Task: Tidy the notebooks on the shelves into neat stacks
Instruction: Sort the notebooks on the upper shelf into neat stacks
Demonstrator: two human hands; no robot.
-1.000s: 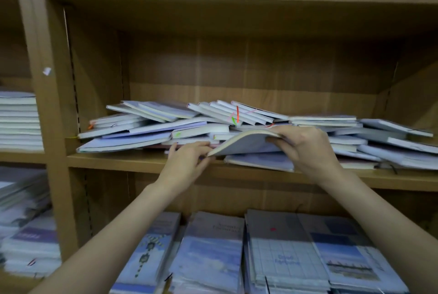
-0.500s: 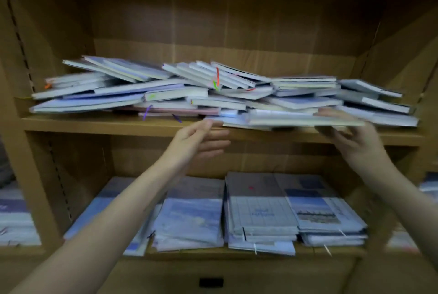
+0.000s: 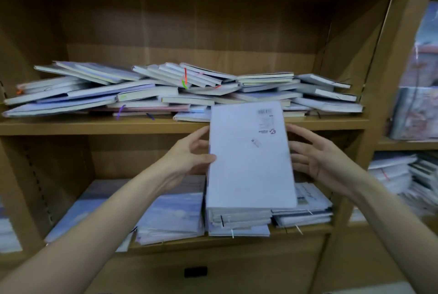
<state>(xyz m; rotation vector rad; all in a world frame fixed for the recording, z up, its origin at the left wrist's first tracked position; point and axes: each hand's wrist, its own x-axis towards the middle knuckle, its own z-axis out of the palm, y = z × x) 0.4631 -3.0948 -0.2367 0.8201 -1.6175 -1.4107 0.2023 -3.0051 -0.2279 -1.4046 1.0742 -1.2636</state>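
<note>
A pale notebook (image 3: 250, 156) is being held upright in front of the shelves, its back cover facing out, showing a barcode and a small logo near the top right corner; the print is too small to read. The left hand (image 3: 189, 156) is gripping its left edge, thumb on the cover. The right hand (image 3: 315, 158) is hovering beside the right edge, fingers spread and holding nothing. Behind, stacks (image 3: 239, 220) are lying on the lower shelf (image 3: 166, 245). Farther back, a jumbled pile (image 3: 166, 91) is sprawling across the upper shelf (image 3: 94, 125) of the brown wooden bookcase.
</note>
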